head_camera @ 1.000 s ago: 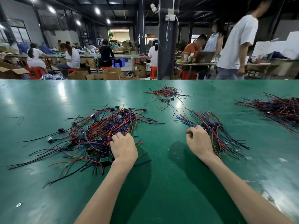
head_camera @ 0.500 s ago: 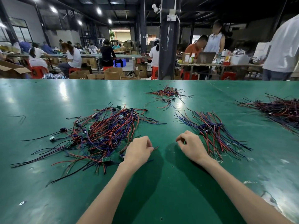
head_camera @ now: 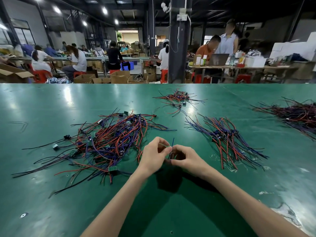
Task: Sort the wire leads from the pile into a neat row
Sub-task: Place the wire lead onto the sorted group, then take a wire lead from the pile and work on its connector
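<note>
The left hand point(head_camera: 153, 154) and right hand point(head_camera: 186, 158) each close their grip on one blue wire lead point(head_camera: 172, 142) at near centre, while the row point(head_camera: 227, 137) on the right holds fewer than the tangled pile point(head_camera: 109, 139) on the left, so I judge the sorting under halfway.

Dim hall; ceiling lamps point(head_camera: 104, 10) glare on table point(head_camera: 68, 94), dark shadow mid-table, edges bowed, bg soft.
</note>
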{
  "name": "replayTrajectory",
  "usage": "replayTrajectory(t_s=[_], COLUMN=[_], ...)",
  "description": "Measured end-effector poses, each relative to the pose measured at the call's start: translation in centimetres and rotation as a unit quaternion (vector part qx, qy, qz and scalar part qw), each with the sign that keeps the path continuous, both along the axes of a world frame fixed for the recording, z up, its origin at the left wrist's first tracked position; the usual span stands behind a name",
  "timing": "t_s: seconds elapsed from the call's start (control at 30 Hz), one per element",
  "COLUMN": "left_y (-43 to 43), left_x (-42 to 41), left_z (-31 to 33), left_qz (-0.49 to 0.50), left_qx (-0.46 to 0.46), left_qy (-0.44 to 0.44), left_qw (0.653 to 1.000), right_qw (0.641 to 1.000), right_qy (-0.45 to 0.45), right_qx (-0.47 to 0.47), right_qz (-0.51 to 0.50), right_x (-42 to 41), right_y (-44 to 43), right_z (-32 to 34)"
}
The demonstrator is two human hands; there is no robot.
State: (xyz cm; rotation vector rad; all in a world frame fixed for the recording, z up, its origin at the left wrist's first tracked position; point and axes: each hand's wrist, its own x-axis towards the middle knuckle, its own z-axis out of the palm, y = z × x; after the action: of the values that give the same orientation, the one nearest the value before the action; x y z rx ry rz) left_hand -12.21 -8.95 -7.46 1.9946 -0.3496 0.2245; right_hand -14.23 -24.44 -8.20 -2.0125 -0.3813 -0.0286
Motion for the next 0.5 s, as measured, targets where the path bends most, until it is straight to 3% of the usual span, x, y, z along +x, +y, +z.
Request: replayTrajectory(t_s=[0.2,0.27,0.33,0.43,0.5], left_y=[0.4,0.8,1.3,1.4,1.3], left_x=[0.4,0.6,0.6,0.5,0.3], left_z=[0.5,0.4,0.3,-0.2,-0.2], left_qz=[-0.041,-0.021,-0.021,-0.056,-0.06], left_qx=[-0.101,-0.033,0.091,0.249,0.288], left_qy=[0.083,0.056,0.028,0.018,0.005], left_qw=[0.991,0.998,0.995,0.967,0.956], right_qw=[0.988,0.985,0.98,0.964,0.953], right_qy=[0.065,0.07,0.059,0.039,0.032], right_qx=[0.129,0.131,0.129,0.164,0.187], right_qz=[-0.047,-0.088,-0.138,-0.208,-0.236], right_x=[0.4,0.6,1.0,1.4,1.7], right_y=[-0.2,-0.6,-1.2,-2.1,-2.7], right_z=[0.2,0.3,0.3,0.4,0.5])
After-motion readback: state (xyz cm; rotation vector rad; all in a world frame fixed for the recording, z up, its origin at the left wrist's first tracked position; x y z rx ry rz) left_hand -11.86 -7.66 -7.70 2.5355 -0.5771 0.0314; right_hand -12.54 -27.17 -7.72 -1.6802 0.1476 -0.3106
